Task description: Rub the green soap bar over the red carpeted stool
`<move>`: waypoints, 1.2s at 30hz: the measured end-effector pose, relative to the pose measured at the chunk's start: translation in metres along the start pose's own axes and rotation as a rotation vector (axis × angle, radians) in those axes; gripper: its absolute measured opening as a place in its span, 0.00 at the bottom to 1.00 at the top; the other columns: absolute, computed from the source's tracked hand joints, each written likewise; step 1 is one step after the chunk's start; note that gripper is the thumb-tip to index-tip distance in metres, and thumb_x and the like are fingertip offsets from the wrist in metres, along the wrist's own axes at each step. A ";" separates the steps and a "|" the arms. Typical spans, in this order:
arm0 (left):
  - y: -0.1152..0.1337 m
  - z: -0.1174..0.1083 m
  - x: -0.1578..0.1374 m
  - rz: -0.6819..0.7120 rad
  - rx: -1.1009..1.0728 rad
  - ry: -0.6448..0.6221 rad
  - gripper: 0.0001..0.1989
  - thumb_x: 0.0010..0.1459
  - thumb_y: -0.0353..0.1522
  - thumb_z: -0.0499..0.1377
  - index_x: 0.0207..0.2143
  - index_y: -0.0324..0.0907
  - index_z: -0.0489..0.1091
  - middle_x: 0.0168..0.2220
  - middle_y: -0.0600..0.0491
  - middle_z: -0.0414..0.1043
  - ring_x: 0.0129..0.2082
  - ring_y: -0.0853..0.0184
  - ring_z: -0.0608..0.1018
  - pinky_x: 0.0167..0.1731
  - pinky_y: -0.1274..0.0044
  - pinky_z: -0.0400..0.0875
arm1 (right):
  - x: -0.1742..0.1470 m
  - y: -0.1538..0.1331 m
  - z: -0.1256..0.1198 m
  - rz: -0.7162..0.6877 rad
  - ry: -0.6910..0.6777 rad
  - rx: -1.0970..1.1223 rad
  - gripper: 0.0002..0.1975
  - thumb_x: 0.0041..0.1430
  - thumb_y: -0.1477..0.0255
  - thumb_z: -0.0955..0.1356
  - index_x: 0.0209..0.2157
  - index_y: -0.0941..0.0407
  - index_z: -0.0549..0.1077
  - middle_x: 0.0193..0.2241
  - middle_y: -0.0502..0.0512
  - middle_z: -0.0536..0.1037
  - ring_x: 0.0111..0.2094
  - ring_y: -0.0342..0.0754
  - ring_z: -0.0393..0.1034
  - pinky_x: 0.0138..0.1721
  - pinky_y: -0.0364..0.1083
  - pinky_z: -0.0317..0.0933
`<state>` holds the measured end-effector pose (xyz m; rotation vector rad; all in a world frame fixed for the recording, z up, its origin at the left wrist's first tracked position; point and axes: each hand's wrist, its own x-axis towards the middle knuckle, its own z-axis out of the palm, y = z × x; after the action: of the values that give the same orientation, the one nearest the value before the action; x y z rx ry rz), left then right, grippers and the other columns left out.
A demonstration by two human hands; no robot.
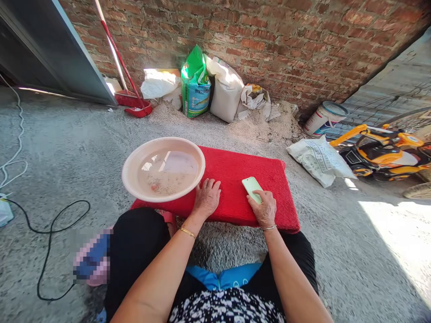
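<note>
Lying on the red mat (232, 179), a pale green phone (252, 188) sits under the right hand's (264, 208) fingertips, lightly gripped; left hand (206, 197) rests flat, released, beside it.

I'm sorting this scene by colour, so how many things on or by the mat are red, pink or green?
Red: 2, the red mat and the dustpan
Pink: 1, the basin
Green: 2, the green brush under the right hand and the green sack
Total: 5

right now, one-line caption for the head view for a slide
Left hand flat on red mat beside basin; right hand on green phone.
</note>
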<state>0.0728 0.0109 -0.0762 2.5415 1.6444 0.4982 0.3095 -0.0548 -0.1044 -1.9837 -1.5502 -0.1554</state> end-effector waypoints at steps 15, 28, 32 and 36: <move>0.003 -0.008 -0.001 0.033 0.012 -0.036 0.18 0.66 0.43 0.55 0.53 0.49 0.73 0.57 0.45 0.69 0.60 0.49 0.67 0.57 0.53 0.61 | 0.004 0.006 0.001 0.245 0.091 0.070 0.25 0.59 0.46 0.65 0.39 0.54 0.78 0.38 0.60 0.73 0.39 0.55 0.65 0.39 0.50 0.55; 0.003 -0.004 0.000 0.012 0.017 -0.016 0.17 0.67 0.39 0.52 0.53 0.47 0.73 0.58 0.45 0.70 0.61 0.51 0.67 0.58 0.54 0.61 | 0.000 0.003 0.000 0.135 0.074 0.005 0.21 0.60 0.51 0.66 0.38 0.54 0.78 0.37 0.59 0.73 0.40 0.54 0.66 0.41 0.50 0.56; 0.003 -0.004 0.000 0.015 0.017 -0.012 0.17 0.67 0.40 0.53 0.53 0.48 0.73 0.58 0.45 0.70 0.61 0.51 0.67 0.58 0.54 0.60 | 0.001 0.005 0.000 0.067 0.027 0.062 0.21 0.59 0.50 0.67 0.38 0.53 0.78 0.37 0.58 0.73 0.39 0.53 0.67 0.41 0.49 0.57; 0.004 -0.005 0.000 0.016 0.023 -0.005 0.16 0.67 0.40 0.53 0.53 0.48 0.73 0.58 0.45 0.70 0.60 0.51 0.67 0.58 0.55 0.60 | 0.001 0.004 -0.001 0.031 0.006 0.059 0.20 0.59 0.51 0.67 0.38 0.53 0.79 0.37 0.58 0.73 0.40 0.53 0.67 0.41 0.49 0.57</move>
<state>0.0746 0.0084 -0.0708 2.5717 1.6382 0.4762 0.3138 -0.0548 -0.1049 -1.9587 -1.5025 -0.1017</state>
